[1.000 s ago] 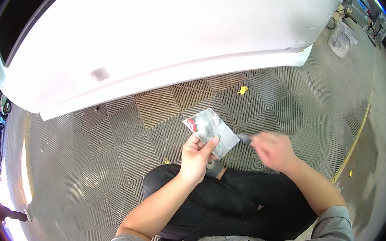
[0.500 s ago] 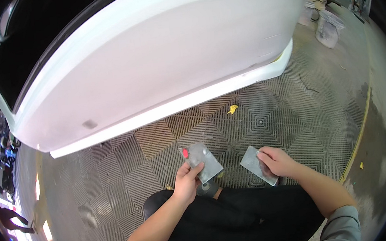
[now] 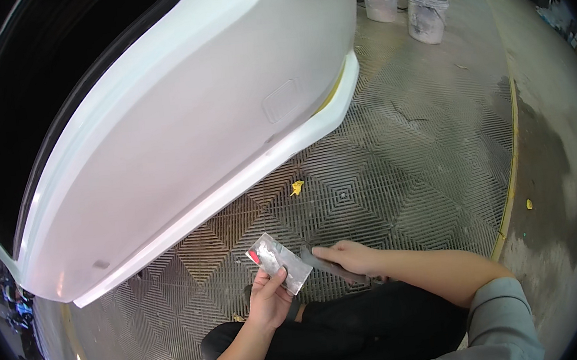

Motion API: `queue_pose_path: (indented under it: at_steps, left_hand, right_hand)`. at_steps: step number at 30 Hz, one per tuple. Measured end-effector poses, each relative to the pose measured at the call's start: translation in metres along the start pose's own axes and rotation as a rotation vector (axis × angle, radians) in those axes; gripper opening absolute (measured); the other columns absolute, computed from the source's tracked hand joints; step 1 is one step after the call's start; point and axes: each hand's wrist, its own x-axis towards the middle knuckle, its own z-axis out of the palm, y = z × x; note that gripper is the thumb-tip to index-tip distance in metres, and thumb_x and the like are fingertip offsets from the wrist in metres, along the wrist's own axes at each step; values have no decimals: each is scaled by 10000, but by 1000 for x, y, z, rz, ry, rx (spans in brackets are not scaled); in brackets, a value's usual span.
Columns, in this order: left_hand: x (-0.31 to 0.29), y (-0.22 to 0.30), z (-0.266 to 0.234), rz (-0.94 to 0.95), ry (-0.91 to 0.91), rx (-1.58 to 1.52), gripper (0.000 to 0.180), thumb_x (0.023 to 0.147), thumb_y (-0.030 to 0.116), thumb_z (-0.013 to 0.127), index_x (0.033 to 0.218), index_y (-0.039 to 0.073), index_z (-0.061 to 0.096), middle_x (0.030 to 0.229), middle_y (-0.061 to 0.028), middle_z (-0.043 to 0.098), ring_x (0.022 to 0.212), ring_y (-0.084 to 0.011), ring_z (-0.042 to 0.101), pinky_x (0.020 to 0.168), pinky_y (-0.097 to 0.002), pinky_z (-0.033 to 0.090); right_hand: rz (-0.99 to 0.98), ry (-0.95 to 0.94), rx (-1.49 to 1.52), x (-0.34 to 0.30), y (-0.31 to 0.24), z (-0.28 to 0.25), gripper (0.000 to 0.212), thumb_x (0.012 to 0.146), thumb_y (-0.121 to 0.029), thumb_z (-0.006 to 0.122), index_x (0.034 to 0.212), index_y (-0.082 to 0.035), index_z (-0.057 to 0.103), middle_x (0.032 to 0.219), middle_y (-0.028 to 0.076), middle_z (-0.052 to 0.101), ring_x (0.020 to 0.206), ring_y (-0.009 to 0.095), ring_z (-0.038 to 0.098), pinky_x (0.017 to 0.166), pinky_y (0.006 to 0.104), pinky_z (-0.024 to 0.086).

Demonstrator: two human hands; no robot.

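My left hand [image 3: 269, 301] grips a flat grey putty plate [image 3: 296, 275], thumb on top and fingers beneath. On its upper end sit a red dab [image 3: 253, 258] and a pale smear of paste [image 3: 268, 253]. Just to the right, my right hand [image 3: 349, 256] is closed on a thin grey putty spreader [image 3: 335, 270], turned nearly edge-on. The spreader's tip is close to the plate's right side; whether they touch I cannot tell. Both hands are above my dark trousers [image 3: 372, 325].
A white car body panel [image 3: 179, 128] fills the upper left, with a grey spot [image 3: 101, 265] low on it. Two smeared buckets [image 3: 428, 19] stand at the far right. A yellow scrap [image 3: 296, 189] lies on the ribbed floor tiles [image 3: 416, 202]. A yellow edge strip [image 3: 514, 130] runs along the right.
My right hand has brought the spreader leftward, up close to the plate, and turned it edge-on. The left plate has rotated, its paste spread longer. My view has swung to the right.
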Motion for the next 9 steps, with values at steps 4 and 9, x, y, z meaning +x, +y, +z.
queue_pose_path:
  at_steps: [4, 9]
  left_hand:
    - [9, -8, 5, 13, 7, -34, 355, 1070, 59, 638, 1413, 145, 602, 1360, -36, 687, 1284, -209, 663, 1117, -431, 555]
    - [8, -10, -6, -1, 8, -88, 424, 1068, 54, 637, 1470, 175, 574, 1414, -41, 664, 1341, -224, 630, 1162, -439, 523]
  right_hand:
    - [-127, 19, 149, -1, 6, -16, 627, 1093, -609, 560, 784, -78, 685, 600, -23, 540, 502, 87, 477, 467, 285, 382]
    - [-76, -48, -23, 30, 22, -12, 631, 1078, -617, 585, 1048, -35, 827, 783, 34, 695, 696, 115, 610, 693, 271, 511]
